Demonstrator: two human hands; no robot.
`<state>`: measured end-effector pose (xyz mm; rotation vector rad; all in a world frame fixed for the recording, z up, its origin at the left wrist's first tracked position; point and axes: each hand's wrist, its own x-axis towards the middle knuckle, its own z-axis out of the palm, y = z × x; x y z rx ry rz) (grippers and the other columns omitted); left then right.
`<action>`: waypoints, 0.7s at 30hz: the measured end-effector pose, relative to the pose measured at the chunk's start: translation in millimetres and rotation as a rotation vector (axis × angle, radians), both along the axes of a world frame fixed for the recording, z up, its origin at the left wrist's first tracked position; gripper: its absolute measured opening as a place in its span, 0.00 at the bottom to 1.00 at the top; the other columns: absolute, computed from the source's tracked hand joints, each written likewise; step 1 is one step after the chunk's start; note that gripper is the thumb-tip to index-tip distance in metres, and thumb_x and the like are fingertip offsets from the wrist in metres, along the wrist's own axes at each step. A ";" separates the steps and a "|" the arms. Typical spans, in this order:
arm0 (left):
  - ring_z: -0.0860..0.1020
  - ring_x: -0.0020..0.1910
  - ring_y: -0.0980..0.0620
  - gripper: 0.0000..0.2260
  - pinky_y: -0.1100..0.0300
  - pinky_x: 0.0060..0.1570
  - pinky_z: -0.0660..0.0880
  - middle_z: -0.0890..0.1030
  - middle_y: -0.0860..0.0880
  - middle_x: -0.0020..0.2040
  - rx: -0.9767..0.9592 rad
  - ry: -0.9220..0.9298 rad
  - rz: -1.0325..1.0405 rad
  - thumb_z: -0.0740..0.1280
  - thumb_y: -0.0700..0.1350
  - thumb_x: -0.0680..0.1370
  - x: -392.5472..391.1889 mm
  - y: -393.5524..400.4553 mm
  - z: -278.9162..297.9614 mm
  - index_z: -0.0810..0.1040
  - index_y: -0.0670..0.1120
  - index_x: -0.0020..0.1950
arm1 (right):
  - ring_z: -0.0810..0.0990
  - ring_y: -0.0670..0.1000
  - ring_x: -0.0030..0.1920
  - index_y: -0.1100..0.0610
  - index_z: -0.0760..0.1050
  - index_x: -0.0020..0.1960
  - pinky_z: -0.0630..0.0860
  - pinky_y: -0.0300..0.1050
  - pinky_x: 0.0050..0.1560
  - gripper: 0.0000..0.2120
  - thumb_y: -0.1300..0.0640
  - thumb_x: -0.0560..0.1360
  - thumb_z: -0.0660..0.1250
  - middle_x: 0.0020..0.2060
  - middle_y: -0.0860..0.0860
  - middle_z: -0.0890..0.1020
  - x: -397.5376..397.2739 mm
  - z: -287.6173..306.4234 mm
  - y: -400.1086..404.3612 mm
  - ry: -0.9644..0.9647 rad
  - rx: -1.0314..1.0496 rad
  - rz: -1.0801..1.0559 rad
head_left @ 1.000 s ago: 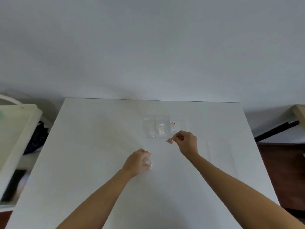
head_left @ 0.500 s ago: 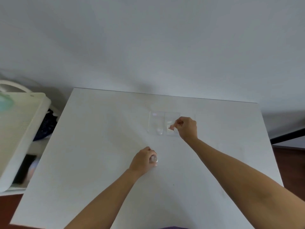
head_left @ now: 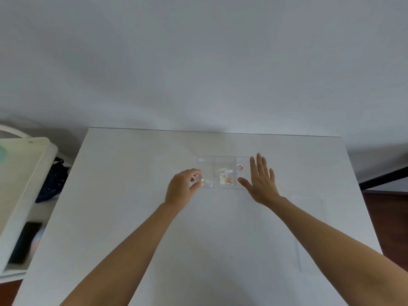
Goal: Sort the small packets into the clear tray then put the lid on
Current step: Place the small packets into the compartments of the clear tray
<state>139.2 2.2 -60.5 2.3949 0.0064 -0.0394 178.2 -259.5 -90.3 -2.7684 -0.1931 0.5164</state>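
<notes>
I am watching the left hand [head_left: 183, 188] pinching a small clear packet [head_left: 198, 179] between thumb and fingertips, hovering at the left compartment of the clear three-part plastic tray [head_left: 199, 160]. The right hand [head_left: 260, 181] is spreading flat and empty at the tray's right end. Packets with reddish contents are lying in the middle and right compartments. The flat clear lid [head_left: 309, 228] seems to be lying on the white surface [head_left: 132, 195] to the right. The light packet could be slipping past the rim or nudging the tray.
</notes>
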 end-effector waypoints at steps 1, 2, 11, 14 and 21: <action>0.82 0.46 0.49 0.12 0.55 0.48 0.79 0.84 0.47 0.50 0.024 0.000 -0.011 0.73 0.44 0.73 8.1 -0.7 1.5 0.80 0.46 0.56 | 0.33 0.53 0.77 0.57 0.33 0.77 0.41 0.62 0.77 0.45 0.29 0.71 0.40 0.74 0.51 0.29 0.8 -2.3 -2.1 0.026 -0.006 0.017; 0.81 0.47 0.49 0.12 0.56 0.48 0.78 0.84 0.47 0.50 0.053 0.004 -0.026 0.72 0.44 0.73 15.6 -1.9 2.4 0.80 0.47 0.56 | 0.32 0.52 0.77 0.57 0.31 0.76 0.41 0.62 0.77 0.45 0.30 0.71 0.39 0.73 0.49 0.28 1.6 -4.2 -3.3 0.040 -0.008 0.027; 0.75 0.51 0.45 0.04 0.55 0.52 0.68 0.84 0.48 0.44 0.368 0.046 -0.250 0.67 0.44 0.76 60.8 -21.2 -7.8 0.79 0.49 0.49 | 0.32 0.51 0.77 0.56 0.27 0.75 0.38 0.60 0.76 0.41 0.31 0.74 0.37 0.75 0.49 0.27 2.3 -16.6 -2.5 0.031 0.000 0.006; 0.74 0.57 0.47 0.07 0.54 0.59 0.65 0.83 0.48 0.49 0.397 0.091 -0.251 0.67 0.42 0.75 65.6 -23.9 -17.5 0.79 0.50 0.53 | 0.32 0.52 0.77 0.56 0.28 0.75 0.38 0.60 0.76 0.41 0.31 0.74 0.36 0.75 0.50 0.27 2.0 -17.7 -2.5 0.028 0.004 -0.003; 0.72 0.63 0.47 0.15 0.52 0.64 0.62 0.82 0.46 0.58 0.412 0.142 -0.272 0.69 0.40 0.75 68.8 -24.8 -27.0 0.78 0.49 0.61 | 0.32 0.53 0.77 0.56 0.28 0.75 0.38 0.59 0.76 0.40 0.33 0.75 0.38 0.75 0.50 0.28 2.1 -20.7 -3.8 0.011 0.005 -0.011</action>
